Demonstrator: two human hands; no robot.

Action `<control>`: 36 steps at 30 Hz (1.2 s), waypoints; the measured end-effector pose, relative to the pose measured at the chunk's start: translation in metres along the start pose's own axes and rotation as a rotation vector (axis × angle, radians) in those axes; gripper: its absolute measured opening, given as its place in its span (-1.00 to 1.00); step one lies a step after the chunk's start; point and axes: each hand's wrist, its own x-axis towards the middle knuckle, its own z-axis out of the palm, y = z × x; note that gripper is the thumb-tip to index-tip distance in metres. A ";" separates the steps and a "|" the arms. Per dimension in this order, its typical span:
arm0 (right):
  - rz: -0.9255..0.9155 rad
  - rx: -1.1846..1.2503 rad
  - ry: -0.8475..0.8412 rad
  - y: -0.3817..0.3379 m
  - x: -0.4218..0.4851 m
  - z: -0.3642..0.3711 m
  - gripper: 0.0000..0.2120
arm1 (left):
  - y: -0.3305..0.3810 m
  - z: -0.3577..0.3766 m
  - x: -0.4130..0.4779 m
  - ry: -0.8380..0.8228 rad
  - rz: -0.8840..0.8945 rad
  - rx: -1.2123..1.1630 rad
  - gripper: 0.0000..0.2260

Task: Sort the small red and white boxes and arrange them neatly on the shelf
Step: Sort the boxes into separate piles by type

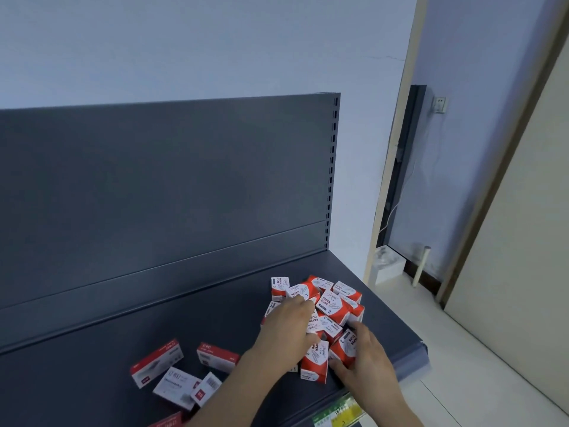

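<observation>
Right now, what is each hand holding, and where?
Right hand: a paper clip box, pinched by opposite sides. Left hand: on the pile, grip hidden.

Pale blue-grey wall (184, 41), hairline-cracked near its right corner, behind a dark grey metal shelf (92, 380) with tall back panel (154, 180) and slotted upright (331, 180). At right, a cream door frame (397, 134) opens onto a further space with a wall socket (440, 104), trailing white cable (395, 209) and pale tiled floor (462, 349). A beige door (523, 272) stands at far right; lighting is even and diffuse.
</observation>
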 end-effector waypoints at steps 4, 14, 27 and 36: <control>0.037 -0.034 -0.049 -0.001 0.001 -0.006 -0.22 | 0.000 0.000 -0.004 0.002 0.010 0.006 -0.62; -0.521 -0.090 0.276 -0.079 0.022 -0.012 -0.18 | -0.026 -0.048 -0.041 0.262 -0.106 0.057 -0.62; -0.776 -0.019 0.082 -0.272 -0.021 0.073 -0.51 | -0.190 -0.120 -0.182 0.496 -0.570 0.302 -0.36; -0.797 0.098 -0.037 -0.416 -0.111 0.192 -0.51 | -0.344 -0.161 -0.326 0.612 -0.658 0.317 -0.61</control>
